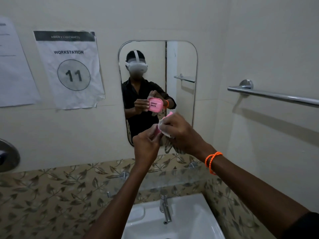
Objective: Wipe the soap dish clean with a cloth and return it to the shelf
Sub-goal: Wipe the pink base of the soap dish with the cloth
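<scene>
Plainly the risk is a slip: the pink soap dish (158, 130) is held in mid-air above the white basin (193, 219), pinched at one end by the left hand (146, 145), while the right hand (179, 133) clutches a pale cloth (164, 129) bunched against it. Hard rubbing could twist the smooth, rigid plastic out of that light pinch and drop it by the chrome tap (165, 211). The mirror (181, 57) shows its slotted, rounded-rectangle base; the cloth looks soft and crumpled.

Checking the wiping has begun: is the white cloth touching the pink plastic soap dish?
Touching. The head view shows the right hand pressing the white cloth against the pink plastic soap dish, which the left hand holds.
</scene>
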